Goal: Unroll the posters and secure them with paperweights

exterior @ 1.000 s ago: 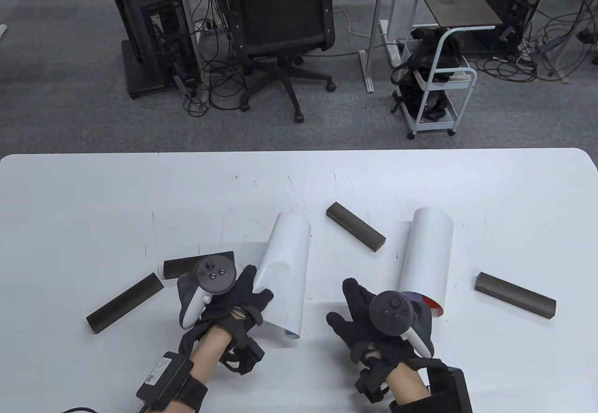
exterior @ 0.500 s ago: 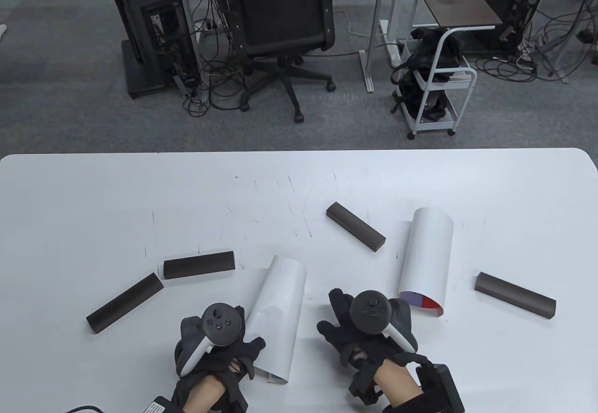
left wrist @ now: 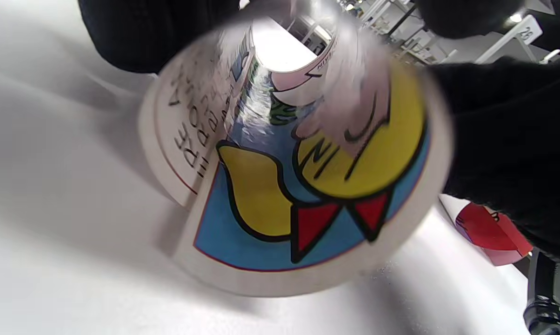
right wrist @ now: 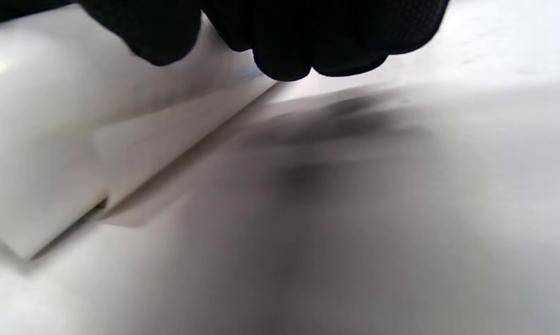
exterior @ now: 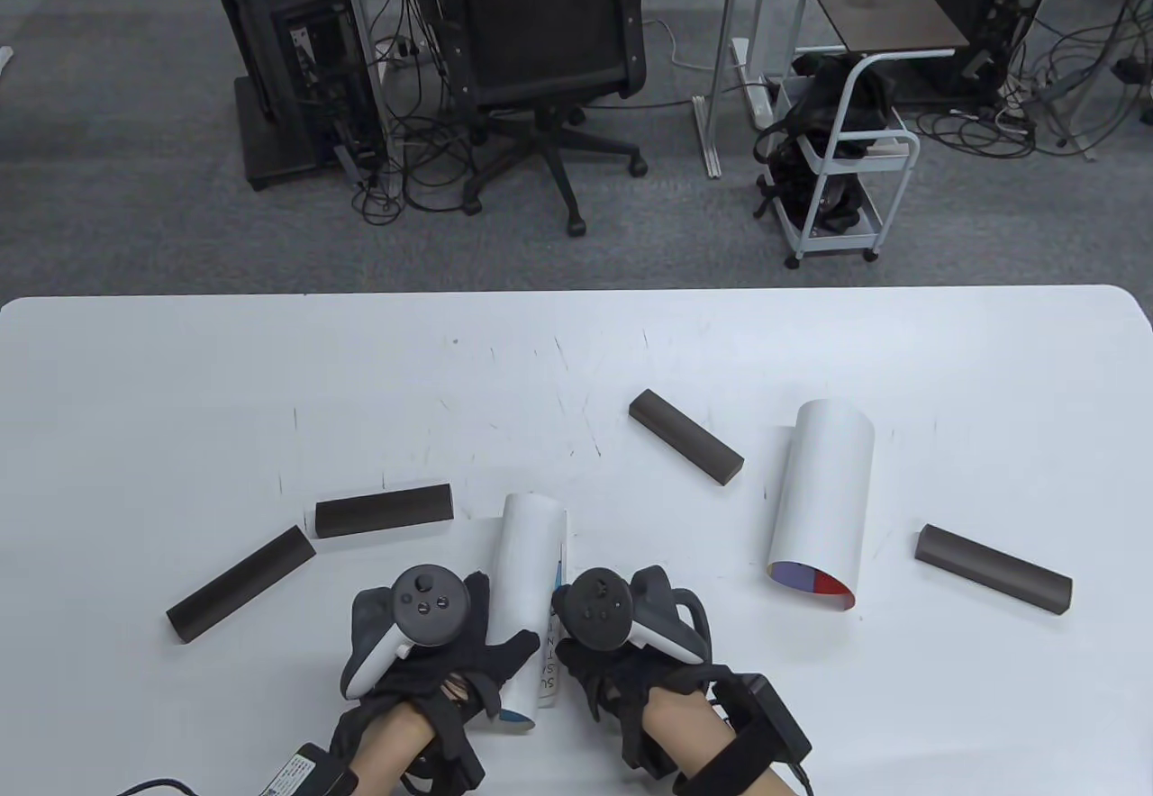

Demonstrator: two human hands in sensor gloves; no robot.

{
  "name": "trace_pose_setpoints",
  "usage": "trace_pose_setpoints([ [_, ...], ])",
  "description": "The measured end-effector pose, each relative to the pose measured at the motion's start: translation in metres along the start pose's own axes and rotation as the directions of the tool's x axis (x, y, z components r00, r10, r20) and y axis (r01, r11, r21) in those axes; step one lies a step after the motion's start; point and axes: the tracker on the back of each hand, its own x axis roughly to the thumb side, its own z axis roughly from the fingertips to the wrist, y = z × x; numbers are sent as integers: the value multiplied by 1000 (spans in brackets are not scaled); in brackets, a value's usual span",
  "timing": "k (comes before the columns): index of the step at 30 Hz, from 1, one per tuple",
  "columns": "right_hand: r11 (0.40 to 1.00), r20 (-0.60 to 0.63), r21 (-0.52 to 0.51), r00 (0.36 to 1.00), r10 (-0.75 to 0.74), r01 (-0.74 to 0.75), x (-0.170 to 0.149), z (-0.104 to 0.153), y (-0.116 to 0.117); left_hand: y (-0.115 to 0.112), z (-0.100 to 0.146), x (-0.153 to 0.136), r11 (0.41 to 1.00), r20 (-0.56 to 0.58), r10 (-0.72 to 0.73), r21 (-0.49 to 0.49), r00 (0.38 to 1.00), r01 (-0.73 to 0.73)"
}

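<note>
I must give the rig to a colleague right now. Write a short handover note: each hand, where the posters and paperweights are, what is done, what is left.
Left hand: grips the near rolled poster from its left side.
Right hand: at the roll's right side, fingertips at its loose edge; whether it pinches the edge is unclear.
Second rolled poster: untouched, further right.
Paperweights: two at left, one in the middle, one at far right, all lying free on the table.
Done: nothing unrolled or weighted yet.
Left: unroll both posters and weight them down.
</note>
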Motion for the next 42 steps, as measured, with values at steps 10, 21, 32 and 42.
trace_pose_setpoints([
  [10,954,-166,166,947,275,-248,-8,-6,28,-20,-2,16,966,-21,-250,70,968,251],
  [21,938,-183,243,938,293,-246,-29,-3,22,-54,7,50,591,311,-796,211,519,779],
  [32,926,-193,267,926,324,-268,-47,7,15,-25,12,23,435,130,-900,242,415,867],
  [42,942,-225,249,933,281,-223,-50,9,15,35,20,-32,527,-63,-843,101,534,844],
])
